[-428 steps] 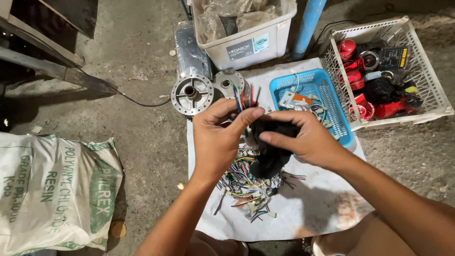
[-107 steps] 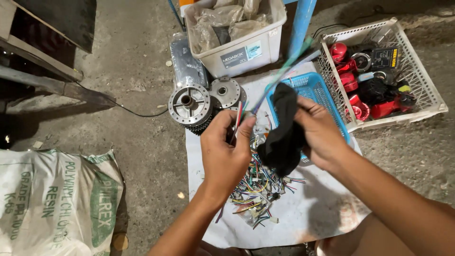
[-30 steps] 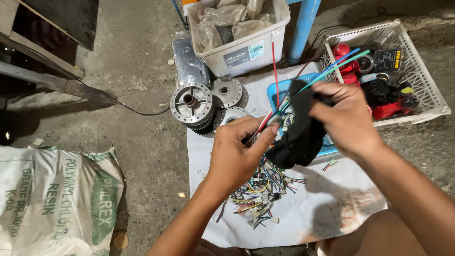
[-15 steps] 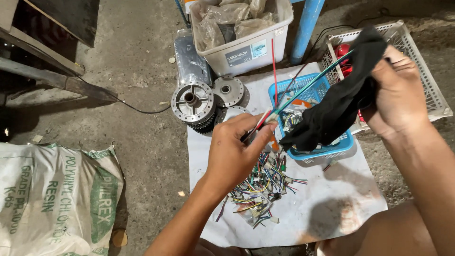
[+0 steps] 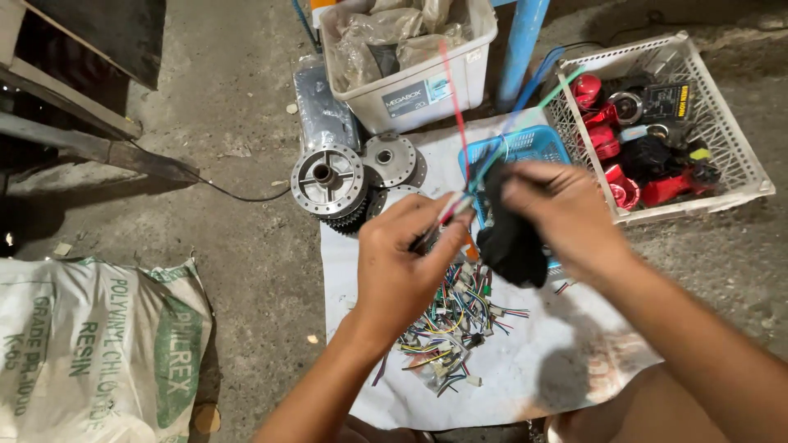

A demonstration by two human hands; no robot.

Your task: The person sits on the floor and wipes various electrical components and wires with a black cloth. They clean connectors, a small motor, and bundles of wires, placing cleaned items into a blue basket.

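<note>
My left hand pinches a bundle of coloured wires near their lower end; red, blue and green strands rise from it toward the blue basket. Close on its right, my right hand grips a black sleeve that hangs down from the same bundle. Both hands hover above a white sheet on the concrete floor. Under them lies a pile of short wire offcuts and connectors.
Metal hubs and gears sit at the sheet's far left corner. A white plastic tub with bags stands behind them, a blue pole beside it. A white basket holds red and black parts. A printed sack lies at left.
My right hand, which had pulled the black sleeve up and out to the right, has come back down beside my left hand. The wires now stand more upright.
</note>
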